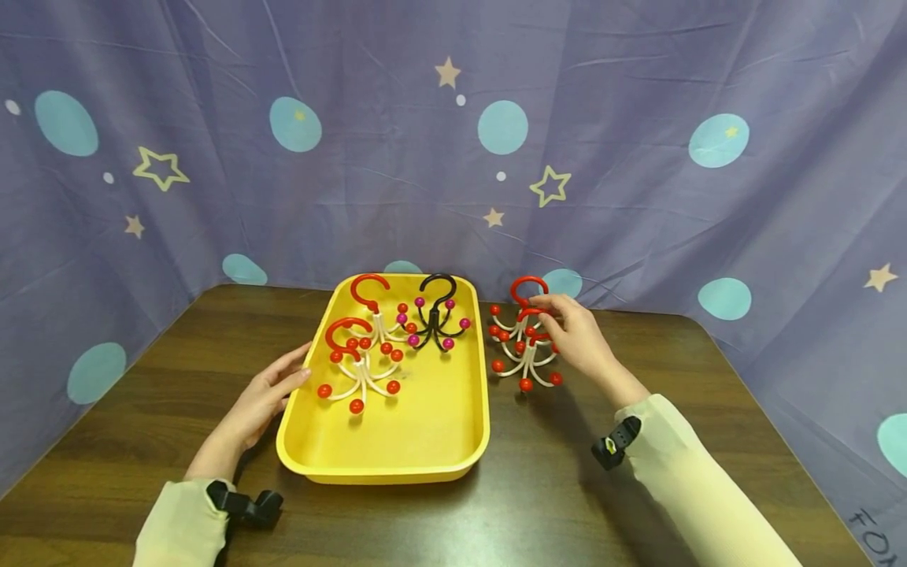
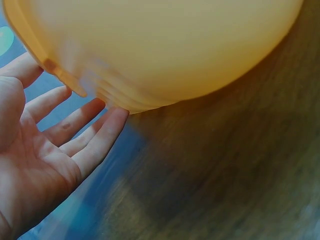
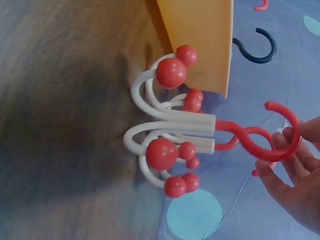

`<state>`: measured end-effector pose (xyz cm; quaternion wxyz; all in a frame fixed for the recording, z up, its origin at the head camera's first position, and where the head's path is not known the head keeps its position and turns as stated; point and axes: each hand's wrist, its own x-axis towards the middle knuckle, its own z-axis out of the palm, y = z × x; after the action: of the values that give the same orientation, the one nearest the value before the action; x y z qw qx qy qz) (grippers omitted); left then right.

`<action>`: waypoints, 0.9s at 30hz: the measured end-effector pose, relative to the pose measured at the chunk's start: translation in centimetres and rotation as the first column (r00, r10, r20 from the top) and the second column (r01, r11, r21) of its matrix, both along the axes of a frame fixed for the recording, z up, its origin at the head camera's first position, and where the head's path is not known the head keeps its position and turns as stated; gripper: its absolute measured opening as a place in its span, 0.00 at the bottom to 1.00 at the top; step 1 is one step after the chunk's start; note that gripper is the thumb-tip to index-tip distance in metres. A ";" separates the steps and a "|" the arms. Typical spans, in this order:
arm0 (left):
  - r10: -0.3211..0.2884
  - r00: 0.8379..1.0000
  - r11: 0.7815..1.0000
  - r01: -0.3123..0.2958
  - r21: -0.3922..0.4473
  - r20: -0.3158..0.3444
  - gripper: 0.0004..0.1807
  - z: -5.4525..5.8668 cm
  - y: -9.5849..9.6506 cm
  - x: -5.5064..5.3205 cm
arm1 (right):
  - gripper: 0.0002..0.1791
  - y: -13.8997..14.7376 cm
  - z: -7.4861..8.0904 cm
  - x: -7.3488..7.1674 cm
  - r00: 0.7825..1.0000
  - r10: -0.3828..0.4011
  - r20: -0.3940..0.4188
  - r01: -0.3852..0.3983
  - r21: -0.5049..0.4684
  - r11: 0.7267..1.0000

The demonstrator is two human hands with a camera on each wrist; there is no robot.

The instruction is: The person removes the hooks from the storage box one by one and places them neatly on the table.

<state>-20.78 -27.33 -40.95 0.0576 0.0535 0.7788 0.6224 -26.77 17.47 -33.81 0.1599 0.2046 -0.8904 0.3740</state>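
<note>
My left hand (image 1: 264, 398) is at the left side of a yellow tray (image 1: 397, 470), thumb at the rim and fingers spread along the outer wall. In the left wrist view, fairly straight fingertips (image 2: 117, 114) touch the tray's underside edge. To the tray's right, my right hand (image 1: 575, 335) pinches the red hook (image 3: 292, 147) of a claw hanger with white curved arms and red ball tips (image 3: 171, 73). Similar red-and-white hangers (image 1: 526, 364) stand crowded together under that hand, partly overlapping.
Inside the tray stand two red-and-white hangers (image 1: 363, 376) (image 1: 379, 321) on the left and a black hanger with pink balls (image 1: 434, 319) at the back right. A dark wooden table (image 1: 567, 504) carries everything. Behind it hangs a purple curtain (image 1: 397, 197).
</note>
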 end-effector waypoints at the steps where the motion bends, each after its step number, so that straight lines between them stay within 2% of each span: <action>1: -0.001 1.000 1.000 0.001 0.000 -0.001 0.33 0.0 0.0 0.0 | 0.14 -0.1 0.1 0.0 1.000 0.004 -0.008 -0.004 -0.002 1.000; 6: -0.007 1.000 1.000 0.007 0.005 -0.010 0.33 -0.1 -0.1 0.0 | 0.13 -1.0 0.8 -0.3 0.998 -0.004 -0.055 0.005 0.018 1.000; 10: -0.012 1.000 1.000 0.012 0.014 -0.018 0.32 -0.2 -0.1 0.0 | 0.12 -2.3 1.8 -0.7 0.996 0.020 -0.088 -0.017 0.040 0.999; 21: -0.008 1.000 1.000 0.008 0.015 -0.013 0.33 -0.2 -0.1 -0.1 | 0.12 -6.4 4.1 -0.7 0.993 0.095 -0.077 -0.088 0.090 0.992; 27: -0.007 1.000 1.000 0.007 0.016 -0.014 0.32 -0.3 -0.1 -0.1 | 0.12 -8.9 4.9 -0.7 0.984 0.164 -0.071 -0.155 0.119 0.981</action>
<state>-20.90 -27.43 -41.21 0.0539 0.0612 0.7740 0.6279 -27.44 8.52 -28.87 0.1533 0.2988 -0.8838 0.3259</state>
